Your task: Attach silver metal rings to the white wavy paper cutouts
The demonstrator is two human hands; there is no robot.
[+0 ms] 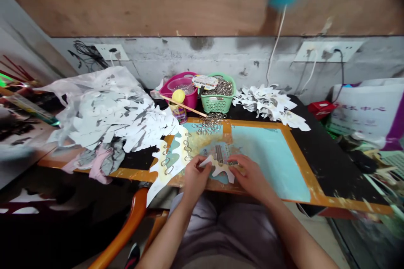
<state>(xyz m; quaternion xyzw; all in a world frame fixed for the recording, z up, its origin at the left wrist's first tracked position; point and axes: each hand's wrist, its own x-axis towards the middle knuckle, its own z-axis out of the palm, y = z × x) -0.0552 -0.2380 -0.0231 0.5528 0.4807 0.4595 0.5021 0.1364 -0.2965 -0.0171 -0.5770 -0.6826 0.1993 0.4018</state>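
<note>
White paper cutout (217, 170) pinched between left hand (195, 177) and right hand (252, 172) fingers, near painted board's (271, 159) front edge

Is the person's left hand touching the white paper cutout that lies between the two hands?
Touching. The head view shows the left hand gripping the left end of the white paper cutout, with no gap between them.

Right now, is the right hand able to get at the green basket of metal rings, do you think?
Probably yes: the right hand must first leave the white paper piece. Only a heap of loose rings lies before the green basket, so nothing tall blocks the way.
</note>
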